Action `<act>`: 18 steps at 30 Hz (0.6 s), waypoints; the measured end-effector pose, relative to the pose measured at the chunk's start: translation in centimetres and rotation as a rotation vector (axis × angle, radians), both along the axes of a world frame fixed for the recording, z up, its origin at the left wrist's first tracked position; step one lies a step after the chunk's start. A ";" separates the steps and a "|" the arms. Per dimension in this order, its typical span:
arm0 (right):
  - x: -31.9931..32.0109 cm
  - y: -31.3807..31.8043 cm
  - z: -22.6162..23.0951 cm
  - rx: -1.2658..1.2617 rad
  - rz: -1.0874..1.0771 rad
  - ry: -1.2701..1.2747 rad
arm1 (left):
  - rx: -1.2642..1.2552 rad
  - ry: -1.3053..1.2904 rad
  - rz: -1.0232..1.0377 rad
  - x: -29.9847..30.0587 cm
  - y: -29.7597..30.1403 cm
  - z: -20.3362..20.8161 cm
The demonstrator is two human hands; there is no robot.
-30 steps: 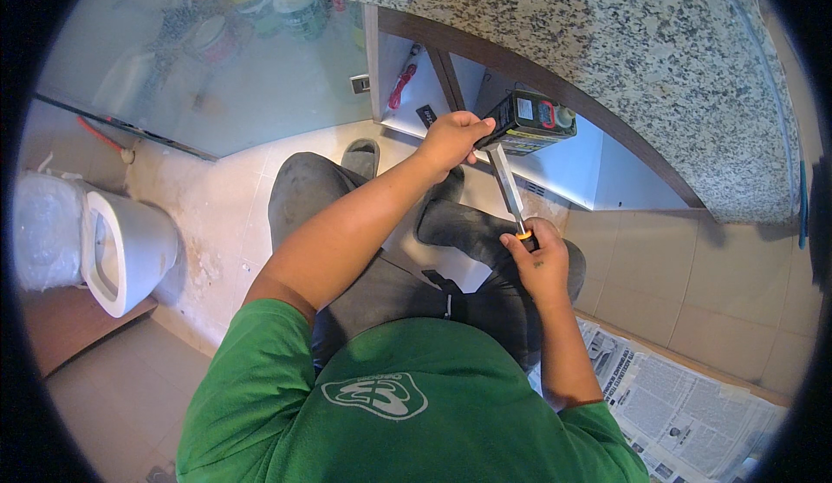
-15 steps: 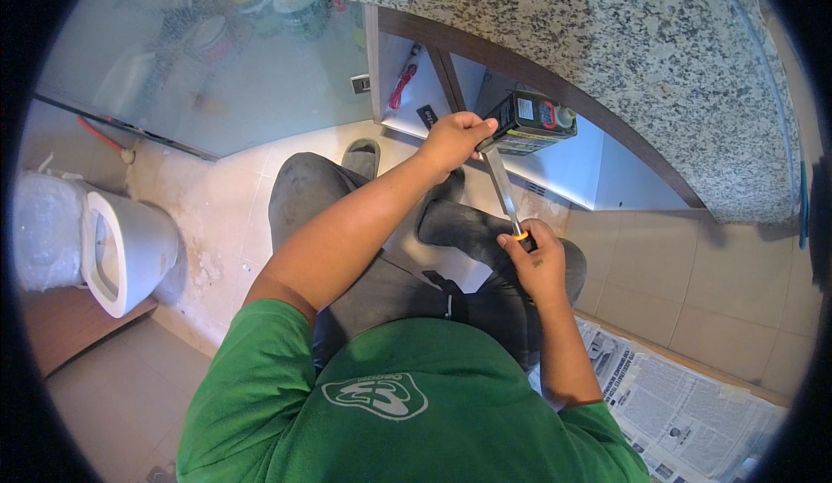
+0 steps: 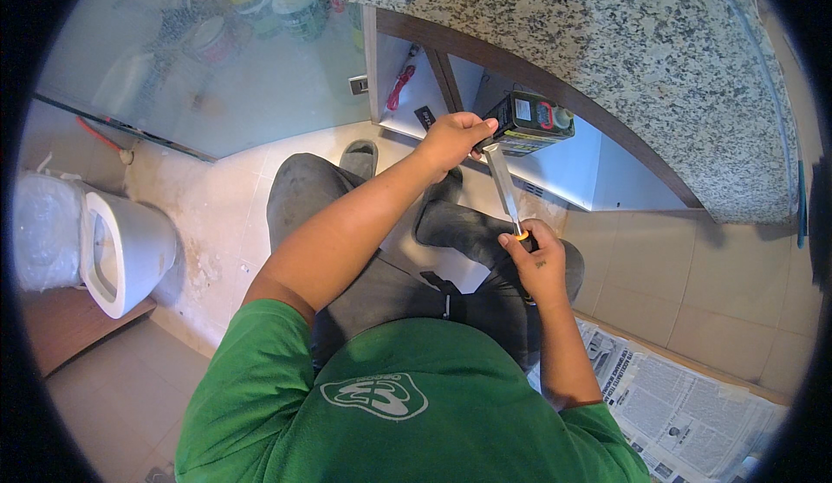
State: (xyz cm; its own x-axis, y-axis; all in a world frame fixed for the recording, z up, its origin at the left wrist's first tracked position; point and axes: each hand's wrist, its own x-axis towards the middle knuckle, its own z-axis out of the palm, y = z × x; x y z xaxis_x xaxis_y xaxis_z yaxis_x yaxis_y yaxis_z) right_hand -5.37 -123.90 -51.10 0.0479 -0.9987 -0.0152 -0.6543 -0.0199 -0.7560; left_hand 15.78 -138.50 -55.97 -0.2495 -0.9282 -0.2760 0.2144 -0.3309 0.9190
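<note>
The left hand [image 3: 457,139] is clenched around one end of a dark boxy device [image 3: 527,123] with red and green buttons, held up just under the edge of the speckled granite bench [image 3: 607,58]. The right hand [image 3: 536,262] is closed on the orange-collared handle of a chisel [image 3: 503,190]. Its long axis runs nearly upright in the view (tilted slightly left), the steel blade pointing up and away from the person, its tip touching the device's underside. Newspaper [image 3: 676,396] lies on the floor at right.
</note>
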 end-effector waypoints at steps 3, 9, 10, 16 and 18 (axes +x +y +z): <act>-0.1 -0.1 -0.2 -0.009 0.009 0.007 | -0.014 0.024 0.008 -0.1 0.0 -0.6; 0.1 0.0 0.0 -0.035 0.012 0.044 | 0.016 0.019 0.038 0.3 -0.2 -0.1; 0.0 -0.1 0.0 -0.038 0.018 0.054 | 0.014 0.014 0.038 0.5 -0.3 0.0; 0.0 -0.2 -0.1 -0.040 0.038 0.052 | 0.008 0.017 0.043 0.0 -0.2 -0.8; 0.2 -0.1 0.0 -0.033 0.025 0.046 | 0.000 0.007 0.039 0.0 -0.3 -0.9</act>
